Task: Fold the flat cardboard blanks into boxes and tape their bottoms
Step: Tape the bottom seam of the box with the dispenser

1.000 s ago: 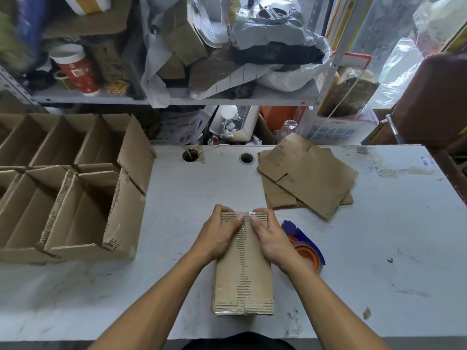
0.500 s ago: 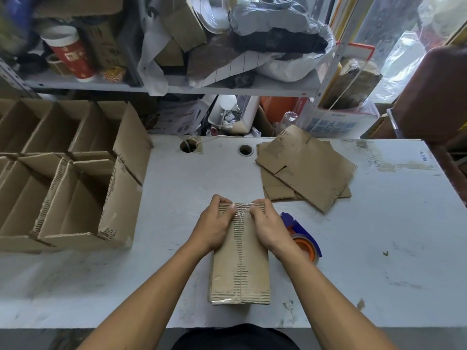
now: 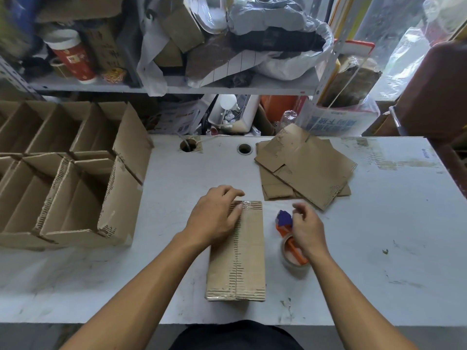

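**Left hand pins box, right hand over the tape**

The left hand (image 3: 214,218), fingers flat, presses the upturned box (image 3: 237,251) at mid-desk (image 3: 379,236). The right hand (image 3: 307,232), loosely curled, hovers over the tape dispenser (image 3: 290,238); whether it grips is unclear. Lifting the pressing hand too early could let the seam's tape peel.

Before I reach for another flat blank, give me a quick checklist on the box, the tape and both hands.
1. Tape along the bottom seam of the box: ok, it runs over the far edge.
2. Near end stuck down: cannot tell.
3. Left hand steadying the box: ok, resting on it.
4. Right hand free: cannot tell, it is over the tape dispenser.
5. Flat blanks in reach: ok, stacked on the table.
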